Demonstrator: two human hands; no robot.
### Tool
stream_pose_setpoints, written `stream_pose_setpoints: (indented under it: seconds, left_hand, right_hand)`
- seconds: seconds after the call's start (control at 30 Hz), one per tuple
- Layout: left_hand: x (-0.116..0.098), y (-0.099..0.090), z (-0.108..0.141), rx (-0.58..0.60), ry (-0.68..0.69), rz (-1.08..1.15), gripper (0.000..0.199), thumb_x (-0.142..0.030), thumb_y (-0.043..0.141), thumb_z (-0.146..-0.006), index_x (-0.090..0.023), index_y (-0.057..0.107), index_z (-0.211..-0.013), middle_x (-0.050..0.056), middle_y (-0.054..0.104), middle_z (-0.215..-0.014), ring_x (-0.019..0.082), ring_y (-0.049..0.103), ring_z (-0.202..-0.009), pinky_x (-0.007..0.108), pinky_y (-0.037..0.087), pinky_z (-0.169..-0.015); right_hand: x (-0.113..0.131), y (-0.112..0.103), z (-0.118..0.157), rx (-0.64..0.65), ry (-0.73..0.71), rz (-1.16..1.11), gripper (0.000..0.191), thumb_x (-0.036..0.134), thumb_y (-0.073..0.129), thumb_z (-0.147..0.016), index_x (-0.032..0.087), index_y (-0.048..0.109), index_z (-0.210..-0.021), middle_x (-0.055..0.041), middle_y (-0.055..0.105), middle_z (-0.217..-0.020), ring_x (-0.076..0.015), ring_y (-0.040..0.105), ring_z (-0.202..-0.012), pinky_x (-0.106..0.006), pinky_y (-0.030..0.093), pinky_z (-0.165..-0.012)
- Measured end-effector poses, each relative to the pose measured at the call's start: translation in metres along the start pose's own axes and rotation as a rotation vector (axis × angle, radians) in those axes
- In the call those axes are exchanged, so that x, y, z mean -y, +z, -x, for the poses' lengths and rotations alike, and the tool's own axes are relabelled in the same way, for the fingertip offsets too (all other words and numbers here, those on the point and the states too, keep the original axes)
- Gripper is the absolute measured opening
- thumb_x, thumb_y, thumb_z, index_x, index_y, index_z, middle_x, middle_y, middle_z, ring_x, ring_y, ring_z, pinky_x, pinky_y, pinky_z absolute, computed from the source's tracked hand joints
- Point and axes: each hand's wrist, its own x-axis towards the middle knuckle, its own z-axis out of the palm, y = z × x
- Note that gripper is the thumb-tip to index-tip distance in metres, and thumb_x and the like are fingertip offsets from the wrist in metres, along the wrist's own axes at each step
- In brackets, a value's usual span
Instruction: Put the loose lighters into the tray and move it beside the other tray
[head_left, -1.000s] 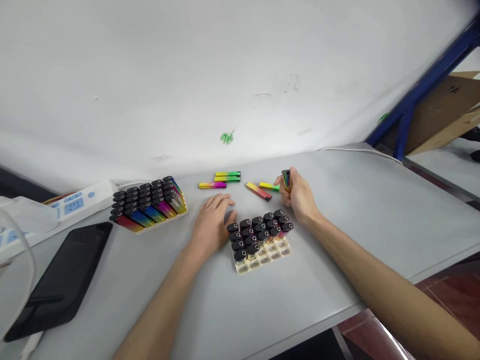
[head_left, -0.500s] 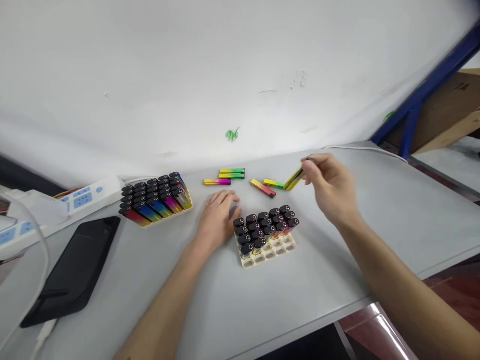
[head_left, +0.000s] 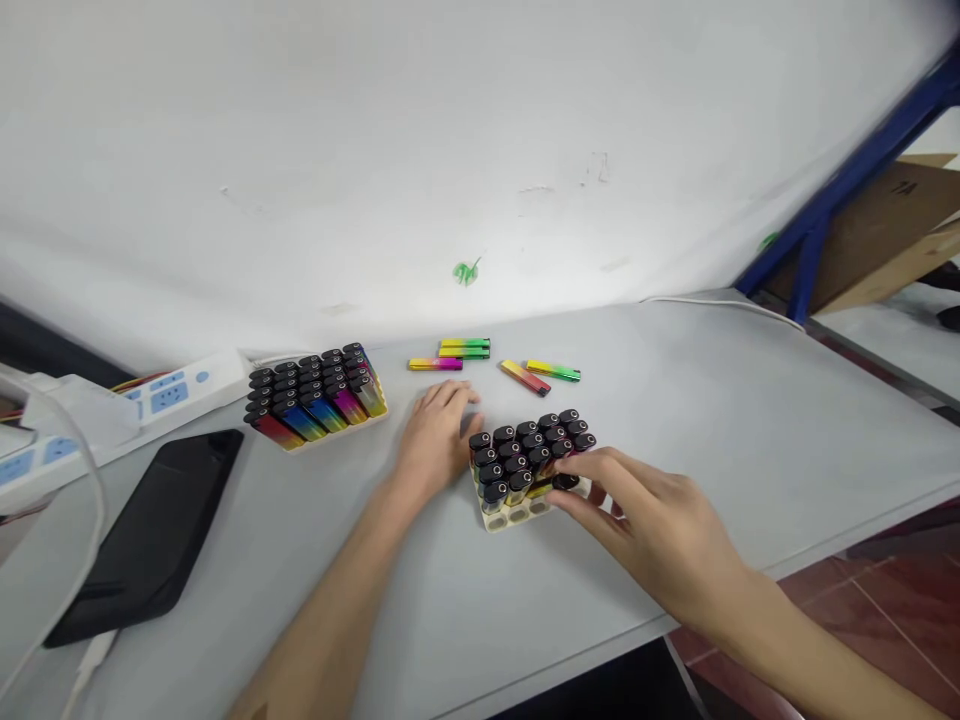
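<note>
Several black-topped lighters stand in a cream tray (head_left: 496, 522) at the middle of the table. My right hand (head_left: 637, 500) pinches a yellow lighter (head_left: 540, 489) with a black top, tilted low over the tray's front rows. My left hand (head_left: 435, 440) rests on the table with its fingers spread, its thumb beside the tray's left edge, holding nothing. Behind the tray lie a red-yellow lighter (head_left: 523, 377), a yellow-green lighter (head_left: 553, 371), a yellow-magenta lighter (head_left: 435, 365) and two green-yellow lighters (head_left: 465, 348).
A second tray (head_left: 352, 427) full of lighters stands at the left. Beyond it are a white power strip (head_left: 217, 385) and a black phone-like device (head_left: 150, 530) with a white cable (head_left: 94, 655). A wall rises behind the table (head_left: 750, 400); cardboard boxes (head_left: 870, 230) are at the far right.
My right hand has come down leftward from above the loose lighters to the middle tray, bringing the yellow lighter with it. My left hand has stayed in place.
</note>
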Motion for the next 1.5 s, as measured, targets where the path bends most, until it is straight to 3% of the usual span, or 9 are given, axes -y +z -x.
stream_pose_setpoints:
  seconds: [0.17,0.33,0.5,0.67,0.77,1.03,1.27,1.37,1.5]
  left_hand:
    - [-0.001,-0.001,0.000,-0.001,0.002,-0.002,0.017,-0.020,0.056,-0.094,-0.020,0.064,-0.109,0.012,0.064,-0.133,0.030,0.056,-0.127,0.051,0.045,-0.108]
    - [-0.001,0.000,0.000,0.000,-0.006,-0.004,0.017,-0.020,0.057,-0.093,-0.019,0.064,-0.109,0.012,0.064,-0.133,0.030,0.056,-0.127,0.050,0.045,-0.109]
    - [-0.001,0.001,0.001,-0.024,0.002,-0.005,0.017,-0.019,0.058,-0.093,-0.020,0.064,-0.109,0.010,0.065,-0.132,0.029,0.056,-0.127,0.049,0.045,-0.109]
    - [-0.002,0.001,0.001,-0.018,-0.010,0.002,0.017,-0.019,0.058,-0.093,-0.019,0.065,-0.108,0.011,0.065,-0.132,0.029,0.057,-0.127,0.050,0.046,-0.109]
    - [-0.001,0.001,0.001,-0.025,-0.009,0.004,0.017,-0.020,0.058,-0.093,-0.020,0.065,-0.108,0.011,0.065,-0.132,0.029,0.056,-0.127,0.051,0.046,-0.109]
    - [0.000,0.004,0.002,-0.024,-0.008,0.014,0.017,-0.021,0.056,-0.094,-0.020,0.064,-0.109,0.010,0.065,-0.133,0.029,0.056,-0.127,0.050,0.045,-0.109]
    - [0.002,0.003,0.002,-0.037,0.013,0.019,0.016,-0.021,0.055,-0.095,-0.021,0.063,-0.108,0.010,0.065,-0.132,0.028,0.055,-0.127,0.050,0.045,-0.108]
    - [0.002,0.003,0.002,-0.038,0.015,0.025,0.015,-0.021,0.055,-0.094,-0.022,0.063,-0.107,0.010,0.065,-0.132,0.028,0.056,-0.126,0.051,0.045,-0.108]
    - [0.001,0.002,0.001,-0.026,0.002,0.026,0.015,-0.021,0.055,-0.094,-0.022,0.063,-0.106,0.010,0.065,-0.131,0.029,0.056,-0.126,0.051,0.046,-0.107]
  right_hand:
    - [0.000,0.010,0.000,-0.020,-0.035,0.086,0.018,0.033,0.058,-0.100,0.017,0.064,-0.094,0.0013,0.068,-0.070,-0.0106,0.061,-0.051,-0.027,0.039,-0.044]
    - [-0.001,-0.003,-0.018,0.012,-0.099,0.044,0.023,0.035,0.059,-0.100,0.019,0.070,-0.087,0.0009,0.070,-0.069,-0.0096,0.058,-0.049,-0.027,0.039,-0.048]
    - [-0.036,-0.007,-0.067,-0.050,0.197,0.003,0.033,0.038,0.052,-0.101,0.020,0.069,-0.080,0.0018,0.063,-0.056,-0.0097,0.050,-0.044,-0.026,0.036,-0.049]
    - [-0.082,0.030,-0.092,0.433,0.427,0.111,0.032,0.051,0.056,-0.093,0.022,0.068,-0.087,-0.0062,0.070,-0.073,-0.0200,0.060,-0.064,-0.029,0.035,-0.052]
    - [-0.092,0.049,-0.084,0.550,0.466,0.129,0.030,0.052,0.058,-0.091,0.023,0.063,-0.095,-0.0050,0.067,-0.074,-0.0203,0.058,-0.063,-0.030,0.031,-0.051]
    - [-0.093,0.047,-0.075,0.258,0.558,-0.344,0.016,0.033,0.064,-0.083,0.022,0.059,-0.095,-0.0037,0.072,-0.094,-0.0175,0.063,-0.073,-0.032,0.047,-0.065]
    - [-0.091,0.049,-0.076,0.026,0.600,-0.889,0.024,0.038,0.066,-0.088,0.022,0.048,-0.093,-0.0082,0.075,-0.097,-0.0216,0.070,-0.096,-0.041,0.051,-0.090]
    - [-0.086,0.052,-0.076,-0.074,0.660,-1.021,0.026,0.042,0.060,-0.092,0.025,0.041,-0.098,0.0001,0.069,-0.084,-0.0149,0.066,-0.071,-0.033,0.054,-0.068]
    - [-0.082,0.055,-0.076,-0.032,0.723,-1.041,0.029,0.052,0.056,-0.094,0.027,0.046,-0.107,0.0078,0.054,-0.073,-0.0061,0.035,-0.043,-0.023,0.030,-0.041]
